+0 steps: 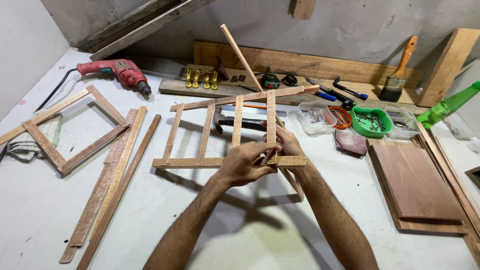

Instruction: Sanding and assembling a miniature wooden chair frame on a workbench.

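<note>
We hold a slatted wooden frame [225, 127] up off the white bench [50, 210], tilted toward us: two long rails joined by four short uprights, with a loose thin strip [241, 56] running diagonally behind it and sticking out above the top rail.

Left hand [242, 164] curls over the lower rail near the rightmost upright, fingers pinching the wood. Right hand [286, 142] sits just behind it, gripping the same joint from the far side. Both closed on the frame; nothing spread.

Risks as we judge them:
- All the grip is at one corner. The long left end hangs unsupported, so it could rack or twist and loosen the joints.
- We cannot tell how the diagonal strip is fixed. If it is only wedged, it may slip out, or snap where it crosses the rail.
- Fingers sit right on the joint; any nail point coming through there could prick us.

Around: a second, square frame [70, 131] and loose battens [115, 175] lie to the left, well apart. A red drill [117, 71] rests at the back left. Tubs of nails [370, 121] stand to the right of the hands, near enough for a swinging rail end to tip them. Flat boards [415, 185] are stacked at right, a paintbrush [397, 75] leans on the back wall.
</note>
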